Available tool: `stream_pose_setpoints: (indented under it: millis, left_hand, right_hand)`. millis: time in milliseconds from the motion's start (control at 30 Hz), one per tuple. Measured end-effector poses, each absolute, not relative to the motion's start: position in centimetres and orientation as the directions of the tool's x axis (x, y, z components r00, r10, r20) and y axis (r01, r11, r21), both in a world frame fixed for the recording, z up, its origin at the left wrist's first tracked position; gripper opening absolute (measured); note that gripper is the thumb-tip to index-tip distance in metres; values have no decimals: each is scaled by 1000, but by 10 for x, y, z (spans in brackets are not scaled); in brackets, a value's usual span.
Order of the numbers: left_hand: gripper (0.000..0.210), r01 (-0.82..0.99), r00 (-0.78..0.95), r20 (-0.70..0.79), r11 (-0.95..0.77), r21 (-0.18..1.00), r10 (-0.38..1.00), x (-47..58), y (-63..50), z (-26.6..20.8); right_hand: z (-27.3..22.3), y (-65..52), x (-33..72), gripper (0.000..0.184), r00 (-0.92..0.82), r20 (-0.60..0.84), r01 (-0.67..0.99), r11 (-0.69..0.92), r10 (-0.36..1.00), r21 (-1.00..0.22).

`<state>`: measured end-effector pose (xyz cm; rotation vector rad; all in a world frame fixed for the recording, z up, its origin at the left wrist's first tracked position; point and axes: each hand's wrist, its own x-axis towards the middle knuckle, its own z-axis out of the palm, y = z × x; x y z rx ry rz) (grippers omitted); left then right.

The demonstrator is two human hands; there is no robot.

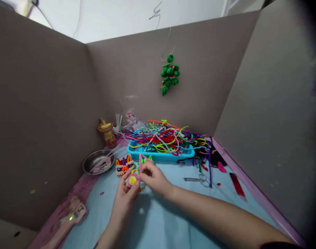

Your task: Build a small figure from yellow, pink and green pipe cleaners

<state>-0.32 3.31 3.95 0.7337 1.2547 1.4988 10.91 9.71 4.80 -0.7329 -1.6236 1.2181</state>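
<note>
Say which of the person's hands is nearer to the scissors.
Right. The right hand, pinching a pink strip, is to the left of the scissors; the left hand, holding a pink-and-yellow flower piece, is farther left, beyond the right hand.

Both hands are raised on the near side of the blue tray (160, 157), just beside each other in front of its left end. The left hand (127, 189) has its thumb and fingers curled toward one another in a closed grip, the thumb on the side toward the other hand. Its bare left forearm (111, 223) slants steeply up toward the tray. The right hand (154, 176), slightly nearer the tray, pinches thumb against index finger; its remaining fingers are mostly hidden. The right forearm (212, 211), also bare, stretches in from beyond the tray's right end, and a dark sleeve (278, 245) edges it.
</note>
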Motion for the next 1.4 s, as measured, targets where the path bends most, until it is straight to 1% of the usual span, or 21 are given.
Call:
stream_pose_setpoints:
  millis: [33,67,133,233,333,467,600,733,833,900,1033,1133,1233,1333,1400]
  left_hand:
    - [74,-330,-340,-166,47,943,926,-7,36,41]
    - [76,-360,-376,-183,39,932,908,-11,39,42]
    - [78,-411,-427,-215,23,911,878,-18,42,43]
    - [76,-416,-456,-225,17,909,861,-22,44,45]
    - [75,-412,-450,-225,23,911,864,-23,44,44]
    - [71,-413,-421,-223,33,910,879,-22,42,38]
    - [63,-387,-337,-179,37,921,924,-21,40,36]
    - [59,-350,-194,-140,65,935,971,-13,48,39]
    - [59,-337,-113,-126,81,938,986,1,62,36]
    - [60,-333,-113,-120,76,940,986,11,72,30]
    - [61,-433,-114,-143,80,898,983,26,78,21]
    - [70,-492,-87,-194,127,861,977,29,73,20]
    - [75,-501,-71,-209,146,853,975,28,67,20]
    - [77,-476,-84,-167,108,873,982,29,65,20]
    - [75,-449,-82,-116,67,891,990,31,64,22]
  right_hand:
    - [48,101,101,4,-387,289,-96,273,876,-957]
    - [47,104,92,3,-398,279,-123,251,874,-960]
    - [45,108,76,5,-398,305,-135,274,865,-952]
    - [44,114,62,6,-381,305,-125,279,873,-952]
    - [46,121,64,7,-450,240,-146,195,860,-970]
    - [46,128,75,12,-562,126,-125,67,817,-990]
    - [46,123,87,18,-571,87,-147,3,817,-989]
    - [47,114,105,22,-500,54,-173,-38,864,-984]
    - [46,113,121,25,-346,17,-168,-44,938,-985]
    - [46,115,127,28,-251,-17,-161,-59,968,-985]
    - [45,118,131,32,-112,-18,-135,-33,994,-990]
    - [41,111,131,32,-81,14,-90,7,997,-996]
    - [36,99,141,31,-43,99,28,100,994,-995]
    - [36,89,165,30,110,224,181,203,968,-962]
    - [42,88,185,28,173,287,267,236,942,-934]
